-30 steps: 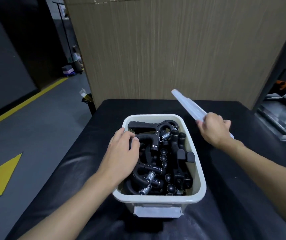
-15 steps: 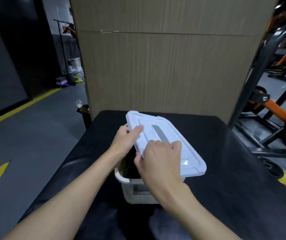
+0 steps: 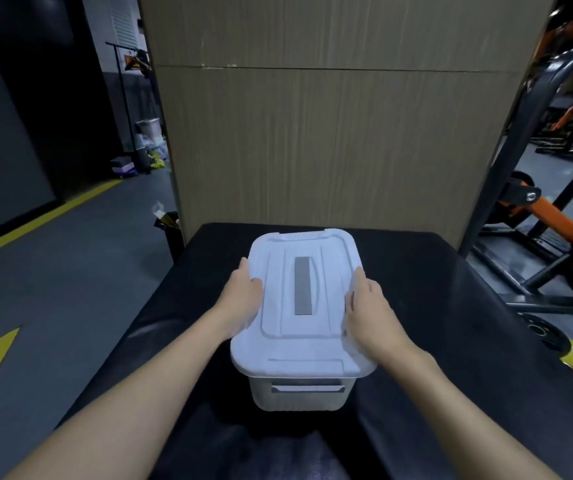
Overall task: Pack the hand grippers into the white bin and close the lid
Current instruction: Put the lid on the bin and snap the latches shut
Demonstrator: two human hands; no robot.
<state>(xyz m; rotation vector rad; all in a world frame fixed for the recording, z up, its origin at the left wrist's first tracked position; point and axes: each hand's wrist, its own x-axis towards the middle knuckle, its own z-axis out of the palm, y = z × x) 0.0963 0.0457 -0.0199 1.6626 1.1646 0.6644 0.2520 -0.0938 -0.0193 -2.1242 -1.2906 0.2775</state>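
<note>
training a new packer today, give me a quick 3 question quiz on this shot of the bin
1. True or false: the lid lies over the top of the white bin.
2. Which edge of the lid does the left hand hold? A) left B) near C) far
3. Fill in: the grey strip runs down the lid's ___.

Key: 1 true; 2 A; 3 middle.
</note>
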